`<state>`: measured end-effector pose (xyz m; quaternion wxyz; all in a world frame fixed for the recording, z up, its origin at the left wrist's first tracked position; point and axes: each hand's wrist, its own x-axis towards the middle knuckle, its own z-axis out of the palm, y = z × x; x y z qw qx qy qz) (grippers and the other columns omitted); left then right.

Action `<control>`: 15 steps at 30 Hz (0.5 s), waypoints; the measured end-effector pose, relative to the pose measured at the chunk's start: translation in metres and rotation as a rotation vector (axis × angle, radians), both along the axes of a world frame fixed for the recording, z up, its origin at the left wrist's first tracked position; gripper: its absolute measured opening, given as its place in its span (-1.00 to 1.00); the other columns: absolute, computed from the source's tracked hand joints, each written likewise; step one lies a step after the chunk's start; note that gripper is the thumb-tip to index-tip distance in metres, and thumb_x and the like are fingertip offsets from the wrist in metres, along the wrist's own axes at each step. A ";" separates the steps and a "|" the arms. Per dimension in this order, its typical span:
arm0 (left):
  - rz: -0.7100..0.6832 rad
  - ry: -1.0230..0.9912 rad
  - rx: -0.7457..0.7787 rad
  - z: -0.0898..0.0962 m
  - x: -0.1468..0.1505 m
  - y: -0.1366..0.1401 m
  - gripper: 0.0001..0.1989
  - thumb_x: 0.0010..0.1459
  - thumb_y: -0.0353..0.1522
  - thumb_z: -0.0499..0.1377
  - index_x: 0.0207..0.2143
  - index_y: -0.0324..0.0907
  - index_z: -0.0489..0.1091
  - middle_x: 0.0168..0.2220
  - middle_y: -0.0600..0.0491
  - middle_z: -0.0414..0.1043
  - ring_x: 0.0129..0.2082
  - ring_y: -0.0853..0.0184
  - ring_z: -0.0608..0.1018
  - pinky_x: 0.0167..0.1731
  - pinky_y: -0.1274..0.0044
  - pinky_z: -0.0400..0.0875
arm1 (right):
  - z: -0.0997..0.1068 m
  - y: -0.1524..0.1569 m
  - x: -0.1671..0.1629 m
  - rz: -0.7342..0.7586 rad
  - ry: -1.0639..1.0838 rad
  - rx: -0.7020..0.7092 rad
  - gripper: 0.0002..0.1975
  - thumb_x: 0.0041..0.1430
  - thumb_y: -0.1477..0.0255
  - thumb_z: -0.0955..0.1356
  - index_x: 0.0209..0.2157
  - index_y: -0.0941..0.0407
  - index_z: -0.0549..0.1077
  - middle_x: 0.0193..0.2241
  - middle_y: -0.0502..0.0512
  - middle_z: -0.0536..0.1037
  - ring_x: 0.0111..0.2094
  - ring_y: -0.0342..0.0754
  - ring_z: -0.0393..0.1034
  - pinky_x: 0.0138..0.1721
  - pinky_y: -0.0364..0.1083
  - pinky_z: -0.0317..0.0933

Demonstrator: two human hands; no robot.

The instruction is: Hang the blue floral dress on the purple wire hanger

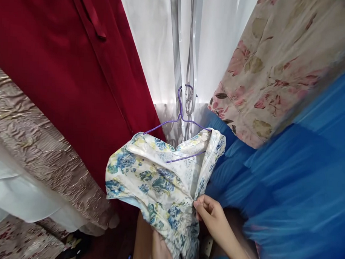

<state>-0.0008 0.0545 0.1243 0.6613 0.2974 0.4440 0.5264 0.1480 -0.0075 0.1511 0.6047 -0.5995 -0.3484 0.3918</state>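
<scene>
A: Head view. Right hand (211, 214) coming up from the lower right, forearm slanting down to the bottom edge, fingers (201, 206) pinched together on the front edge of the floral garment (159, 182).

B: Left hand (157, 250)?

A: Low at the bottom centre, mostly tucked under the garment's lower folds. Touching the cloth from beneath; can't tell whether closed on it or just supporting.

B: Garment position, direction?

A: Centre of frame, white with blue and yellow flowers, draped on a purple wire hanger (180, 124). Hanger hook (183, 89) up top, caught on a shiny vertical metal bar (189, 50). Hanger arms spread roughly left to right, tilted slightly. Garment's long axis running from the hanger down toward the hands, bunched at the bottom. Collar opening facing right and up.

B: Edges, room around?

A: Tight on the left: red fabric (64, 65) just beside the garment's left shoulder, touching or nearly so. Crinkled beige-gold fabric (33, 139) lower left, white cloth (23, 200) under that. White curtain (153, 42) behind the bar. Pink-flowered fabric (282, 61) upper right, clear of the garment. Blue fabric (295, 179) filling the right side, blurred, just behind the right hand. More open room to the right than to the left.
</scene>
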 end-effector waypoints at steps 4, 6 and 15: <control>0.215 0.118 0.050 -0.019 0.006 0.009 -0.47 0.12 -0.14 0.29 0.11 -0.07 0.32 0.16 -0.04 0.35 0.24 0.03 0.33 0.29 0.18 0.12 | -0.007 -0.013 0.004 -0.049 -0.031 -0.018 -0.55 0.31 0.06 0.29 -0.49 0.11 0.25 -0.63 -0.11 0.22 -0.57 -0.19 0.05 -0.50 -0.16 -0.06; 0.320 0.208 0.200 -0.027 0.010 0.004 -0.45 0.09 -0.14 0.31 0.09 -0.09 0.31 0.18 -0.05 0.32 0.27 0.04 0.29 0.31 0.20 0.09 | -0.011 -0.021 0.002 -0.099 -0.017 -0.014 -0.53 0.29 0.04 0.30 -0.51 0.10 0.21 -0.64 -0.14 0.16 -0.58 -0.21 -0.01 -0.53 -0.17 -0.11; -0.223 0.307 0.394 -0.046 0.031 -0.034 -0.50 0.11 0.01 0.26 -0.11 -0.20 0.49 -0.16 -0.10 0.58 -0.12 0.10 0.60 -0.07 0.42 0.48 | -0.010 -0.017 -0.043 0.044 0.167 0.001 -0.46 0.21 -0.04 0.34 -0.57 0.11 0.26 -0.73 -0.05 0.32 -0.68 -0.21 0.15 -0.56 -0.18 0.02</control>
